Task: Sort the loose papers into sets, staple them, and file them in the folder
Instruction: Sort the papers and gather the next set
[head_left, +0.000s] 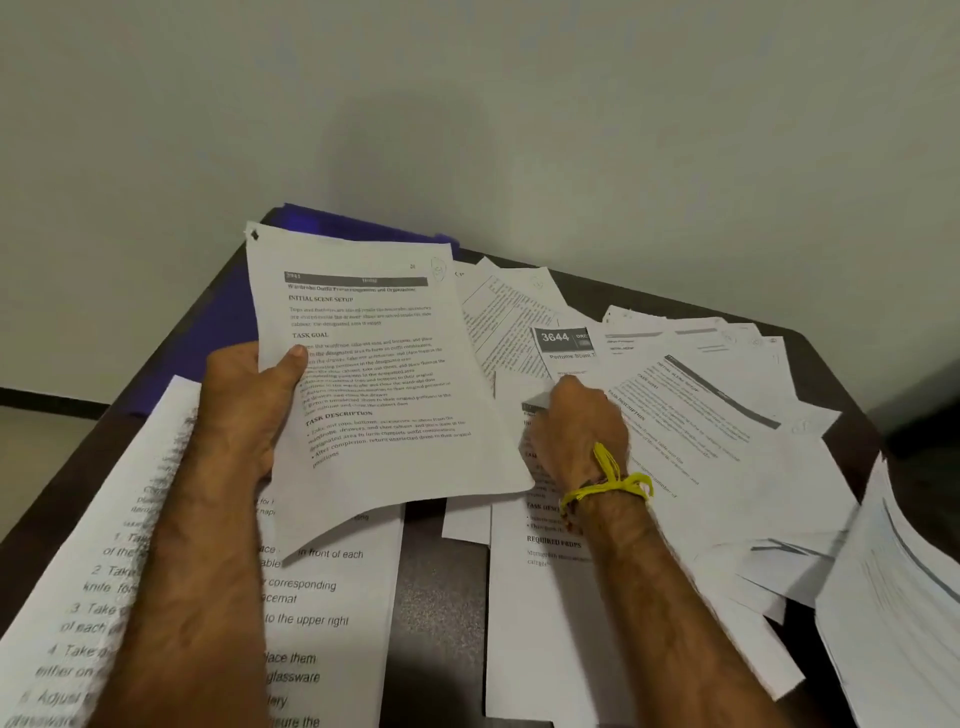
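Papers lie spread all over the dark table, and most of them sit past and to the right of your right fingers. Your left hand holds up one set by its left edge. Your thumb presses on the printed front and the other fingers are tucked behind, so they pinch the set between them. A dark mark or clip sits at the set's top left corner; you cannot tell which. Under your left arm lies a big sheet with large slanted words.

Your right hand rests down on the loose papers. Its fingers are curled together and their tips touch a sheet near the one marked 3644. You cannot tell if they pinch a sheet or only press on it. A yellow thread is tied round your right wrist.

Folder, the blue one, lies flat behind your left fingers, partly hidden by the set. A thick pile sits far to the right of your right hand
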